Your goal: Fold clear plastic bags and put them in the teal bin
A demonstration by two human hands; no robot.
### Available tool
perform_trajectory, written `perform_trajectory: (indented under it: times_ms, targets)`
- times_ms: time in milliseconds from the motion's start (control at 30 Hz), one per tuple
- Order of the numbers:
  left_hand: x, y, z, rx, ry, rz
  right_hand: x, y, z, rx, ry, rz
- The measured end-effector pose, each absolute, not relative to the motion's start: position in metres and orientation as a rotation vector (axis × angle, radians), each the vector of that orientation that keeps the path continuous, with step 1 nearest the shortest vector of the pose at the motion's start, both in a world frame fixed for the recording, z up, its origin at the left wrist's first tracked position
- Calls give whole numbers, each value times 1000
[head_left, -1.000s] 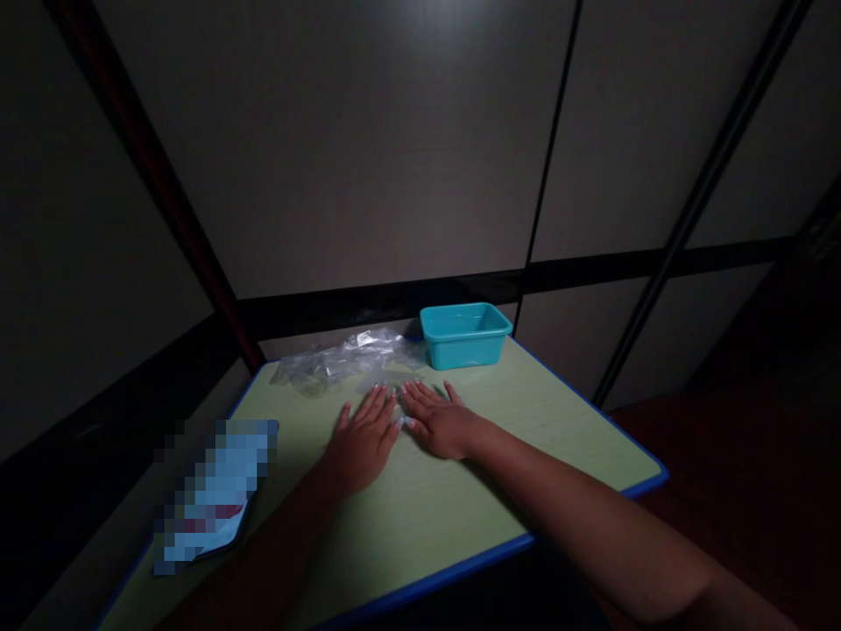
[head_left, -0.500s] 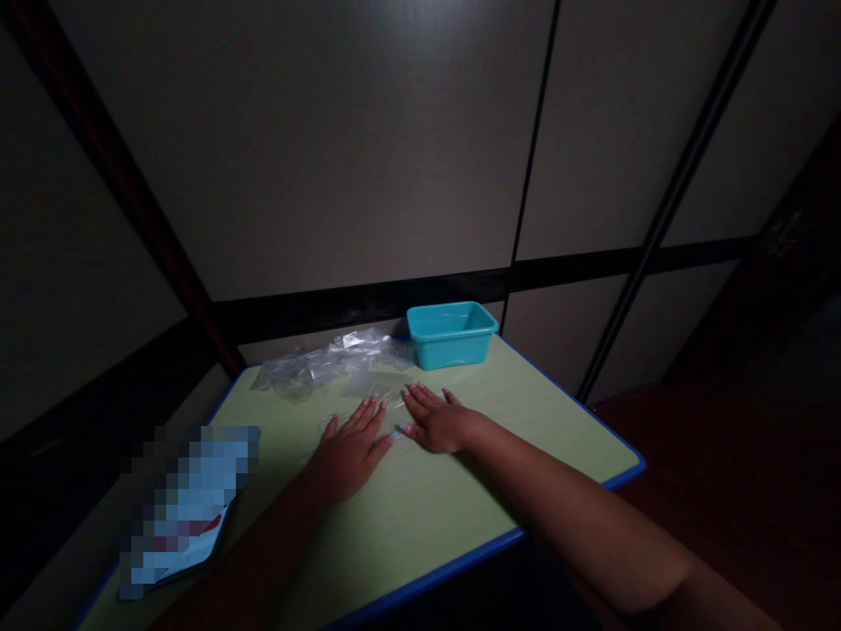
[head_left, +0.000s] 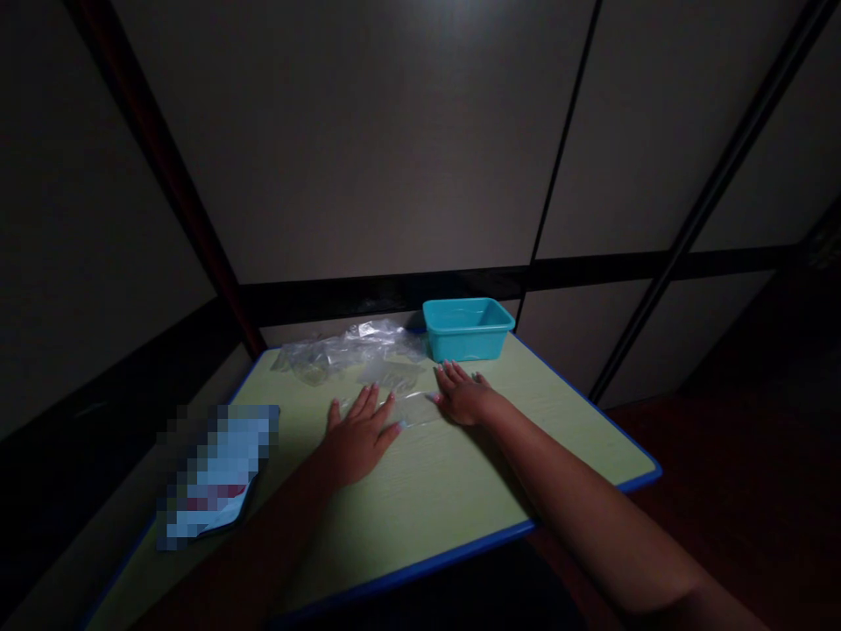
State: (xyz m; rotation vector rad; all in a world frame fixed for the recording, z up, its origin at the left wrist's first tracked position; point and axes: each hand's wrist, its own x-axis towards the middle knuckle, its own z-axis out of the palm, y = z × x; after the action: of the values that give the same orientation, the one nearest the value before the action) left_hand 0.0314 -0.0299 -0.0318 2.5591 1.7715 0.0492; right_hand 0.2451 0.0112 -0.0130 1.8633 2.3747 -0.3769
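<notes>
A thin clear plastic bag (head_left: pixel 420 408) lies flat on the green table (head_left: pixel 447 491). My left hand (head_left: pixel 361 438) rests palm down on its left part, fingers spread. At the bag's right end, my right hand (head_left: pixel 463 396) lies palm down with its fingers stretched out and thumb apart. Just behind the hands is another flat clear piece of plastic (head_left: pixel 394 375). Crumpled clear plastic bags (head_left: pixel 355 346) are heaped along the back of the table.
A turquoise basket (head_left: pixel 468 343) stands at the back right of the table. At the left edge lies a tablet-like device (head_left: pixel 227 469), partly blurred out. Panelled doors (head_left: pixel 394 158) rise right behind the table.
My hands have moved apart, the right one going right and away, uncovering more of the flat bag between them. The view has shifted a little, too.
</notes>
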Motion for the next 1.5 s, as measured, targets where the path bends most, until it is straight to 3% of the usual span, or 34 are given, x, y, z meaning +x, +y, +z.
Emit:
perform_trajectory:
  times_ms: [367,600,1267,1500]
  targets:
    - [32,-37,-19,2650,1754,269,231,-2,-10,1776,2733,-296]
    - [34,-35,-25,2651,1634,34,217,-7,-20,1543,2829,-386]
    - [29,-33,-20,2576,1628,-98,281,14,11,1666,2361,-513]
    - [31,-35,-23,2549,1743,-145,277,16,4,1798,2592,-507]
